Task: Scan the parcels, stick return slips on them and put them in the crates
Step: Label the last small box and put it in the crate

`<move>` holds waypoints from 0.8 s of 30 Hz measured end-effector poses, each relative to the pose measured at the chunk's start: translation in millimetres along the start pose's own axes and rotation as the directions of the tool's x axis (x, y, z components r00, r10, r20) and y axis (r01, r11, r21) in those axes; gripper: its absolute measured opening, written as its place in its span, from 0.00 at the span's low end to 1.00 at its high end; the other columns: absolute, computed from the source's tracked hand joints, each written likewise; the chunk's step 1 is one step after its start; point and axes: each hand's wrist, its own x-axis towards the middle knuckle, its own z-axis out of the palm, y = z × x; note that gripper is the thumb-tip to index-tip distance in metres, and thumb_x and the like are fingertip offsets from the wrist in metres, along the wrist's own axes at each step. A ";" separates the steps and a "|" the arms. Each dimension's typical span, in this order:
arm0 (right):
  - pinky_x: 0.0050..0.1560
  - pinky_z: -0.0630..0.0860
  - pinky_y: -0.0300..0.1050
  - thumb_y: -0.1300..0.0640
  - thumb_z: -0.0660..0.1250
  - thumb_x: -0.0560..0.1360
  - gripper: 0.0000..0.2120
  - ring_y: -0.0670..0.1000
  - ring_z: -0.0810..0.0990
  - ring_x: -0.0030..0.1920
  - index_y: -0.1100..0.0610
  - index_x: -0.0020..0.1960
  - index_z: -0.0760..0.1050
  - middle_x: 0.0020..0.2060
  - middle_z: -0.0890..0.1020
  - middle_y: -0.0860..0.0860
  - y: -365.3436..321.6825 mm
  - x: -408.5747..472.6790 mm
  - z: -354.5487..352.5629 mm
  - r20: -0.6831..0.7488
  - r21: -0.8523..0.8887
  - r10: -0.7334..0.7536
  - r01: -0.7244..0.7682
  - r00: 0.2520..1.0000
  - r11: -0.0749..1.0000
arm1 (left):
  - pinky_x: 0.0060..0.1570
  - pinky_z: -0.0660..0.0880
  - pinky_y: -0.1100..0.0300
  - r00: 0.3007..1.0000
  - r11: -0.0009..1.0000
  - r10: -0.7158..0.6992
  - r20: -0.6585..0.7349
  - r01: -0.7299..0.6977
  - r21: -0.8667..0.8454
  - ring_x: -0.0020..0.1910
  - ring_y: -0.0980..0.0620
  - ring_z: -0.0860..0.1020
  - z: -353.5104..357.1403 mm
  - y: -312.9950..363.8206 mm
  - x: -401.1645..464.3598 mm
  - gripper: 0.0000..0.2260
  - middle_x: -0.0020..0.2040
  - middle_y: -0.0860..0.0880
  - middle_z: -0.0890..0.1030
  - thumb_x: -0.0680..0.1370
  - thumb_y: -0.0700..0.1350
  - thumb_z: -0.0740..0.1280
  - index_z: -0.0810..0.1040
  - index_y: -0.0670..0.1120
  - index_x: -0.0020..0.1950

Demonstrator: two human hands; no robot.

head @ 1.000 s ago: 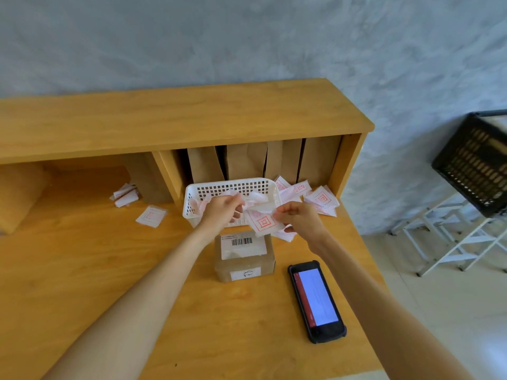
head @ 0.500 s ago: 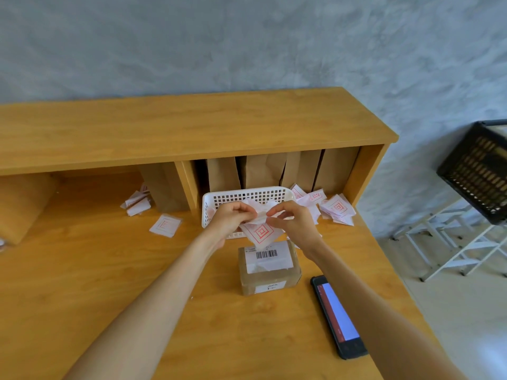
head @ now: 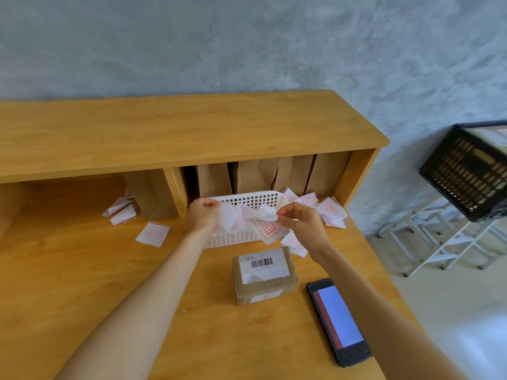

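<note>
A small brown cardboard parcel (head: 264, 275) with a white barcode label lies on the wooden desk, near its front. Just behind it, my left hand (head: 203, 215) and my right hand (head: 297, 223) are held above a white plastic basket (head: 233, 238). Between them they pull apart a return slip (head: 267, 229), white with red squares: the right hand pinches the printed slip, the left hand pinches its pale backing sheet (head: 229, 218). A black handheld scanner (head: 338, 320) with a lit screen lies right of the parcel.
More return slips lie loose right of the basket (head: 329, 212) and on the left of the desk (head: 152, 233). Brown paper bags (head: 256, 175) stand under the shelf. A black crate (head: 472, 171) sits on a white rack to the right, off the desk.
The hands have drawn apart, so the slip and its backing are now peeled open between them. The camera has shifted, so the parcel and scanner sit lower and more to the right.
</note>
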 end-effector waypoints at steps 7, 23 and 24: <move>0.42 0.79 0.34 0.67 0.66 0.77 0.06 0.46 0.83 0.45 0.57 0.45 0.78 0.43 0.83 0.52 4.9 6.0 -5.5 0.038 0.012 0.049 -0.050 0.998 0.999 | 0.31 0.65 0.63 0.999 0.997 0.029 -0.031 -0.027 0.079 0.45 0.49 0.76 5.7 3.2 9.4 0.14 0.53 0.41 0.81 0.83 0.45 0.58 0.80 0.38 0.54; 0.51 0.80 0.53 0.63 0.66 0.77 0.03 0.51 0.82 0.46 0.59 0.51 0.77 0.42 0.80 0.50 -8.7 10.3 8.2 0.133 -0.083 0.088 -0.077 0.987 0.994 | 0.48 0.75 0.62 0.858 0.937 0.319 0.403 -0.348 -0.001 0.45 0.53 0.79 9.0 18.0 -58.3 0.05 0.44 0.51 0.82 0.76 0.47 0.71 0.81 0.46 0.47; 0.51 0.80 0.53 0.63 0.67 0.77 0.04 0.52 0.82 0.47 0.60 0.51 0.77 0.42 0.79 0.51 -9.3 9.3 8.2 0.137 -0.086 0.083 -0.072 0.987 0.994 | 0.48 0.76 0.62 0.854 0.939 0.319 0.411 -0.345 -0.012 0.45 0.53 0.80 9.8 16.4 -64.5 0.06 0.43 0.51 0.82 0.74 0.47 0.73 0.81 0.45 0.46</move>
